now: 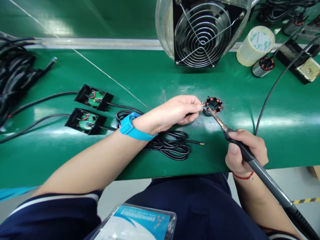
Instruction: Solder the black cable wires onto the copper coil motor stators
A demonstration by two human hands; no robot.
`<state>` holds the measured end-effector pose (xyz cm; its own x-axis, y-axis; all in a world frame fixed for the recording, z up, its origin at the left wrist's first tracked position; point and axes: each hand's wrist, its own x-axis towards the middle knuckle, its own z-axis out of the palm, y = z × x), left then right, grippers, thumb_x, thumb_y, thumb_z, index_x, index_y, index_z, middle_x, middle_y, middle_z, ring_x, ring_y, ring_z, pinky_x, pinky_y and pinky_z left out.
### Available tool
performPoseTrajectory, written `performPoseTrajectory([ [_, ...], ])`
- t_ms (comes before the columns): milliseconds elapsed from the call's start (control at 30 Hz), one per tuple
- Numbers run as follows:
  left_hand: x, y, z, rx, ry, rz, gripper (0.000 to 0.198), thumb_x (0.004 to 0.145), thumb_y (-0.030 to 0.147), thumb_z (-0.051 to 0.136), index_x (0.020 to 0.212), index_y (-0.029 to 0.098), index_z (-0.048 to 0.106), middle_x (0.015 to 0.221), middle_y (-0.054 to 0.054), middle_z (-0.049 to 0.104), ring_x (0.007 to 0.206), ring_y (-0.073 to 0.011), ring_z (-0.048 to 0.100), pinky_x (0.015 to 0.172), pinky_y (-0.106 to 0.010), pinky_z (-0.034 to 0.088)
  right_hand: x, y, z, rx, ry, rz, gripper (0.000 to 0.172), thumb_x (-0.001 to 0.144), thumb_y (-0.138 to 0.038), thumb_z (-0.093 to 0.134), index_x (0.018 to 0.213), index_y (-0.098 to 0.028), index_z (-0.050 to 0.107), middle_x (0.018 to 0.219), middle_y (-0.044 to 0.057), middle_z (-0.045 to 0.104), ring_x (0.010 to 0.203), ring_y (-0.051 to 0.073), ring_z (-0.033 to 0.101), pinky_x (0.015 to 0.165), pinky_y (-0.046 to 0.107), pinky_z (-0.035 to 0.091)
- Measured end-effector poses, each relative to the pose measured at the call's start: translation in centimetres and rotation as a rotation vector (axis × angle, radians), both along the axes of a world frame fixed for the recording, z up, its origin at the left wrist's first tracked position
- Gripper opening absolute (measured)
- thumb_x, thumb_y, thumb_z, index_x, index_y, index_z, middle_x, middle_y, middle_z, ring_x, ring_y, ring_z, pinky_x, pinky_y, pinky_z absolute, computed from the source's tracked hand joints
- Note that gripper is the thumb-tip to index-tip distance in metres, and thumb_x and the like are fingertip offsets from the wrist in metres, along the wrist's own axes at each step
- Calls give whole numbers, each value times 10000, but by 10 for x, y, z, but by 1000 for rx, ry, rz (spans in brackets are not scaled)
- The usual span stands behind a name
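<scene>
My left hand [178, 110] pinches thin coloured wires [203, 106] at the near left rim of a motor stator [213, 104]. This stator stands on the green bench with its copper windings facing up. In my right hand [246, 150] is a soldering iron [240, 145], its grip between thumb and fingers. The iron's tip reaches the stator's edge close to the wire ends; whether it touches them I cannot tell. A coiled black cable [172, 146] lies below my left wrist, its stripped end pointing right.
Two black housings with green circuit boards [96, 98] [88, 121] lie left. A fan with a wire guard [203, 41] stands at the back. Right of it are a tape roll [255, 46], another stator [263, 66] and a soldering stand [297, 61]. Black cables [17, 70] heap far left.
</scene>
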<state>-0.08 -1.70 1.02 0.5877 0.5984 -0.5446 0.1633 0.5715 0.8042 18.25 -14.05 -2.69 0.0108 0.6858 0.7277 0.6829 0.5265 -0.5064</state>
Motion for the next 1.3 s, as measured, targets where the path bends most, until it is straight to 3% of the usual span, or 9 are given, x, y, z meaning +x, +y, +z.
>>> performPoseTrajectory([
  [333,-1,-1,0,13,-36,-1,202,936,74,514,746,145,527,493,42,476,381,-13,317,390,-157,174,-2,2,-4,-9,-33,5,254,924,-328,601,1171,-282,640,702,4,665,536,190,619,468,340,508],
  [633,-2,0,2,16,-36,2,200,925,81,551,737,144,529,491,44,480,377,-7,318,396,-161,173,0,0,-6,2,-85,-81,237,921,-358,584,1145,-303,641,727,12,670,567,206,635,519,360,521],
  [867,-2,0,0,16,-60,-1,167,920,90,558,763,143,538,504,38,497,381,-11,333,397,-160,178,0,0,-2,-49,-44,-14,278,926,-336,594,1199,-292,626,682,-5,622,496,167,569,479,329,494],
  [1100,-1,0,1,6,-54,3,187,916,95,576,742,147,530,500,36,500,376,-12,322,386,-158,172,-3,3,-1,-97,-34,-46,362,925,-270,602,1285,-308,595,847,11,708,591,171,625,531,329,550],
  [1300,0,1,2,-4,-55,7,207,925,67,537,733,143,527,487,40,491,364,-10,316,375,-151,175,-1,12,1,-268,52,-2,496,979,-262,564,1456,-335,451,1159,51,729,783,195,747,642,346,619],
])
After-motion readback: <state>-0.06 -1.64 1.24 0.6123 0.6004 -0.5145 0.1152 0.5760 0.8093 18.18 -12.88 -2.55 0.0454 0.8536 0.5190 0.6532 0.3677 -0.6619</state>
